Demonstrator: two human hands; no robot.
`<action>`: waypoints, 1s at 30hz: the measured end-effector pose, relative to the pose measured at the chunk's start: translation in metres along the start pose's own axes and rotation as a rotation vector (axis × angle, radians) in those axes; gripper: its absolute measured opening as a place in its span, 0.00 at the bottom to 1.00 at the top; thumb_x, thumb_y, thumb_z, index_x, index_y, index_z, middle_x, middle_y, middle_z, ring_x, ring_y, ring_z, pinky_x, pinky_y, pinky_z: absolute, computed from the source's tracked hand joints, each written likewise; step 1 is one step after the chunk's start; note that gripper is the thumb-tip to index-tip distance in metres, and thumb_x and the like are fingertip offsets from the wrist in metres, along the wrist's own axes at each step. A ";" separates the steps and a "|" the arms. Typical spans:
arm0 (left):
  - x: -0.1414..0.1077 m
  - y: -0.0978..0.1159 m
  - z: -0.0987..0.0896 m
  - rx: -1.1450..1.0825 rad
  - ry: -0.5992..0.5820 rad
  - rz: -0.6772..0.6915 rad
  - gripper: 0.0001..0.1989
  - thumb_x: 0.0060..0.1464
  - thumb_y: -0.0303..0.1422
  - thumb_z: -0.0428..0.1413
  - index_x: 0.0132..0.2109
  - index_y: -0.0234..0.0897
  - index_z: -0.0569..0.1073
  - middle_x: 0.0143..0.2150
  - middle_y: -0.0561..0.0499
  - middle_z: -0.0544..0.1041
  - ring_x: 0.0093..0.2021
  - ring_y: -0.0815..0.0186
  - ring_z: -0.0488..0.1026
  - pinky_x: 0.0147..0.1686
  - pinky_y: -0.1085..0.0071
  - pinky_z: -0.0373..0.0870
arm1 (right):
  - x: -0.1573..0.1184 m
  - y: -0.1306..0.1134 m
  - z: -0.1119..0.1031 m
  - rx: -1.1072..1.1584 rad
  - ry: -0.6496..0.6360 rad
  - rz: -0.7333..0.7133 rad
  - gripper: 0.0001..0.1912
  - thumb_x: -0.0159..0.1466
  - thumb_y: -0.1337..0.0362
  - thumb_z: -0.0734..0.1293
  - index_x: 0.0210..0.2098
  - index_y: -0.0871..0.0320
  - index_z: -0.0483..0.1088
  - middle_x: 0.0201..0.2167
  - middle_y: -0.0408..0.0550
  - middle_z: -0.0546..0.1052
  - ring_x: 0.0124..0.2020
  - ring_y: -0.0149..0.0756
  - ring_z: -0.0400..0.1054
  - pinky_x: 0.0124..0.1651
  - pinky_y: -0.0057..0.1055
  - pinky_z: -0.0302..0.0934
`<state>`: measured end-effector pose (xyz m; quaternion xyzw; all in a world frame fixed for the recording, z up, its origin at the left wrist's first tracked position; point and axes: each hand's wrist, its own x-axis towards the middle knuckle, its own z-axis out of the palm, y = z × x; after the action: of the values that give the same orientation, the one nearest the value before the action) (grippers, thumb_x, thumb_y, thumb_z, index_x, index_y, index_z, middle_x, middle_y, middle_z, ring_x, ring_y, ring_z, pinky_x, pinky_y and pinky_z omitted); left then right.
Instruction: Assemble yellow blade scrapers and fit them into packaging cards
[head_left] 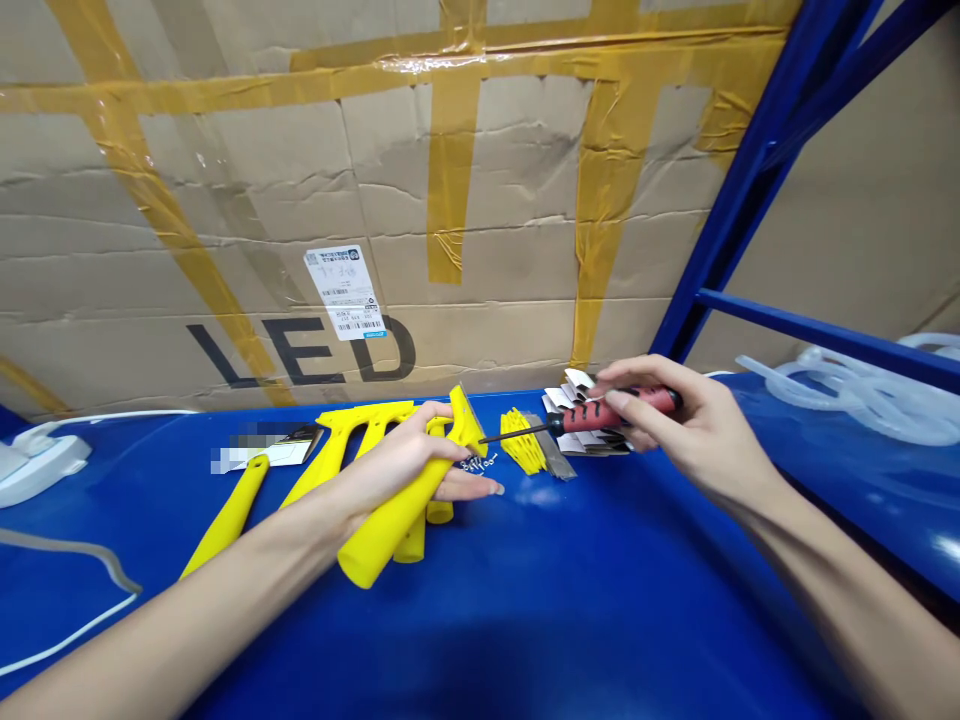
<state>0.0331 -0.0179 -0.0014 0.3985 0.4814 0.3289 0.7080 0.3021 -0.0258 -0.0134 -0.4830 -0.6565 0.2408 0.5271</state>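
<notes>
Left hand (pixel 397 465): closed around the grip of a yellow plastic scraper (pixel 390 525), with the fingers curled over the handle and one finger extended beyond it. Scraper position: held tilted above a blue steel shelf (pixel 570 610), head directed away from the wearer and handle end angled down toward the near side, over other yellow parts. Right hand (pixel 660 430): closed around the red-and-black handle of a screwdriver (pixel 607 410), with the steel shaft directed leftward. Shaft tip: just beside the scraper head; contact not determinable from this view. Adjacent to the shaft: a bundle of small yellow plastic pieces (pixel 521 442) and a grey metal strip (pixel 551 447). Behind the right hand: a stack of white-and-metal flat pieces (pixel 574 400). Left of the held scraper: a yellow scraper body (pixel 337 450) and a loose yellow handle (pixel 225 515) lying on the shelf. Background: a cardboard carton (pixel 225 200) with amber tape, printed LED lettering, and a barcode label (pixel 345 292). Far right: a blue steel upright (pixel 720 250) and coiled clear tubing (pixel 847 395).
</notes>
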 end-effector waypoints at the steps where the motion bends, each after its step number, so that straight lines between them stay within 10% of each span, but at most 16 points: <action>1: -0.001 0.001 0.000 -0.010 0.017 0.007 0.36 0.52 0.19 0.60 0.62 0.43 0.53 0.43 0.43 0.80 0.36 0.52 0.84 0.40 0.65 0.82 | 0.000 0.000 0.000 0.037 -0.016 -0.014 0.14 0.59 0.55 0.74 0.41 0.54 0.75 0.32 0.44 0.79 0.19 0.29 0.66 0.23 0.29 0.61; 12: -0.007 0.006 -0.004 -0.032 -0.018 0.108 0.31 0.51 0.21 0.62 0.56 0.45 0.58 0.48 0.43 0.80 0.43 0.52 0.83 0.44 0.67 0.82 | -0.001 0.005 0.002 0.116 -0.032 0.092 0.19 0.65 0.51 0.69 0.51 0.53 0.73 0.22 0.40 0.75 0.12 0.27 0.58 0.16 0.27 0.53; 17: -0.004 0.006 -0.005 -0.048 -0.015 0.097 0.29 0.52 0.19 0.60 0.55 0.44 0.58 0.47 0.44 0.80 0.43 0.52 0.83 0.45 0.66 0.82 | 0.001 0.008 0.005 0.183 -0.026 0.033 0.24 0.60 0.52 0.74 0.53 0.51 0.70 0.45 0.48 0.80 0.22 0.30 0.70 0.25 0.30 0.66; 27: -0.001 0.006 -0.001 -0.059 -0.017 0.068 0.24 0.52 0.18 0.59 0.51 0.42 0.59 0.47 0.42 0.79 0.48 0.49 0.82 0.47 0.62 0.82 | -0.002 0.002 0.002 0.157 0.013 0.102 0.21 0.62 0.51 0.72 0.51 0.50 0.70 0.31 0.44 0.80 0.14 0.27 0.62 0.18 0.28 0.54; 30: -0.001 0.005 0.002 -0.062 -0.004 0.088 0.23 0.52 0.17 0.58 0.49 0.41 0.60 0.46 0.43 0.80 0.49 0.51 0.82 0.48 0.63 0.82 | 0.000 0.005 0.002 0.210 0.016 0.044 0.23 0.58 0.55 0.76 0.51 0.49 0.69 0.42 0.46 0.81 0.22 0.31 0.70 0.25 0.30 0.63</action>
<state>0.0344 -0.0169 0.0043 0.3976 0.4515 0.3738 0.7059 0.3021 -0.0235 -0.0183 -0.4412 -0.6128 0.3161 0.5745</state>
